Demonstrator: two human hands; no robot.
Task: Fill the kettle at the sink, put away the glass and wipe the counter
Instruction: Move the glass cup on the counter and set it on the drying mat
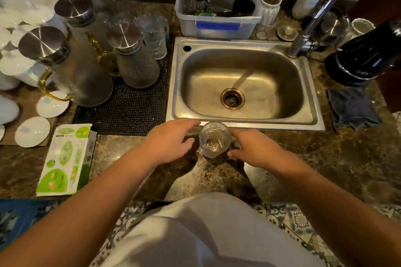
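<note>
Your glass [214,140] sits on the counter [303,158] near the sink [240,84], left hand [171,138] and right hand [253,149] spread beside it, gripping nothing. Kettle [364,54], cloth [351,108] untouched.

we see a clear glass [214,139] standing upright on the brown marbled counter [325,158], just in front of the steel sink [245,82]. a black kettle [366,54] stands right of the sink, a dark cloth [352,107] before it.

Your left hand [171,140] and right hand [252,150] reach forward, palms down, fingers relaxed and slightly spread, angled toward each other with a gap between them.
</note>
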